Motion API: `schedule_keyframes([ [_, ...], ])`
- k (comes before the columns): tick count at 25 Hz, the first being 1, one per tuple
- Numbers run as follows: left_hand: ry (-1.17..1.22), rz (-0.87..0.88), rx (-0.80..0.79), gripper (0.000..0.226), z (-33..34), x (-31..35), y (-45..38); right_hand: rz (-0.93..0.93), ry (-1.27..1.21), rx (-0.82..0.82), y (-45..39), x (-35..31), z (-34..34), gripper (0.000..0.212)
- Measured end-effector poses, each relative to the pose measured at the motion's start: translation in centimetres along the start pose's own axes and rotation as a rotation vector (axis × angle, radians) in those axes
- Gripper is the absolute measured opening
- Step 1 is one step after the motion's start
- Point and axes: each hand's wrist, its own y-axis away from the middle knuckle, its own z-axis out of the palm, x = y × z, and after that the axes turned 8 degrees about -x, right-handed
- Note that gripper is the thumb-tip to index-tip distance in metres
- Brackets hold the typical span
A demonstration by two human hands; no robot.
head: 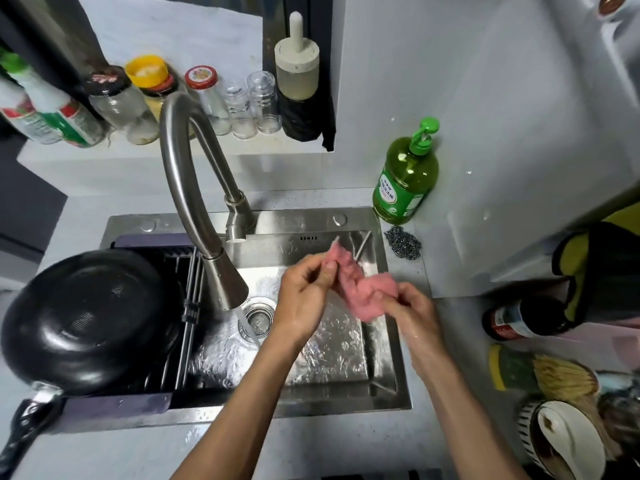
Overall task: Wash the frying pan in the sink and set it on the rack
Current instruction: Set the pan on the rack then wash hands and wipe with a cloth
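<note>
The black frying pan (86,320) lies upside down on the dark rack (187,271) over the left part of the steel sink (332,386), its handle (24,431) pointing to the lower left. Above the sink's right half, my left hand (304,299) and my right hand (412,313) both grip a pink cloth (360,285) stretched between them. Water runs from the curved steel faucet (194,188) toward the drain (258,317), just left of my left hand.
A green dish-soap bottle (405,178) and a steel wool scrubber (401,242) sit at the sink's back right corner. Jars and bottles line the ledge behind the faucet. A dark bottle (519,322), chopsticks and a bowl crowd the counter at right.
</note>
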Motion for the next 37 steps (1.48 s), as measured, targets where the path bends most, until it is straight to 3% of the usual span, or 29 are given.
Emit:
schedule_keyframes([
  [3,0.127,0.033,-0.118,0.028,0.1,0.8,0.3,0.123,-0.654,0.022,0.0,1.2,0.6,0.019],
  [5,0.158,0.007,-0.162,0.021,0.2,0.3,0.6,0.184,-0.716,0.045,-0.1,1.8,1.9,0.032],
  [6,0.195,-0.043,-0.184,0.022,-0.1,-0.3,0.7,0.17,-0.675,0.035,-0.1,1.5,2.3,0.038],
  [9,0.338,-0.39,-0.216,0.066,-1.2,-2.5,1.4,0.034,-0.494,-0.066,-0.1,-0.8,1.5,0.031],
  [11,0.316,-0.503,-0.29,0.064,-1.0,-3.5,1.9,-0.071,-0.273,-0.196,-0.1,-2.6,0.6,0.022],
  [14,0.502,-0.433,-0.396,0.053,0.1,-3.1,1.9,-0.242,0.198,-0.388,-0.8,-5.7,0.7,0.018],
  [17,0.474,-0.291,-0.366,0.048,0.4,-1.9,0.9,-0.35,0.321,-0.285,-1.6,-6.2,0.9,0.03],
  [18,0.468,-0.273,-0.342,0.046,0.6,-1.6,0.6,-0.284,0.227,-0.172,-1.4,-5.4,1.2,0.041],
  [20,0.528,-0.254,-0.314,0.044,0.8,-1.3,0.3,0.072,-0.073,0.025,-0.8,-2.4,1.8,0.074],
  [22,0.528,-0.225,-0.282,0.039,1.0,-1.5,0.0,0.419,-0.413,-0.051,0.2,0.9,2.2,0.085],
  [24,0.42,-0.221,-0.295,0.031,0.9,-1.9,-0.3,0.465,-0.624,-0.101,1.0,2.7,2.4,0.071],
  [29,0.183,-0.22,-0.325,0.023,0.3,-2.8,-0.7,0.278,-0.967,-0.014,1.1,2.2,1.5,0.037],
  [33,0.098,-0.179,-0.4,0.016,0.9,-2.2,-1.5,0.437,-0.739,-0.081,1.6,2.5,0.4,0.043],
  [35,0.024,-0.178,-0.376,0.017,1.2,-2.2,-2.2,0.343,-0.635,0.012,1.4,2.4,0.0,0.027],
  [37,-0.054,-0.166,-0.23,0.017,1.1,-2.4,-3.0,0.203,-0.56,0.154,1.4,2.1,-0.7,0.017],
])
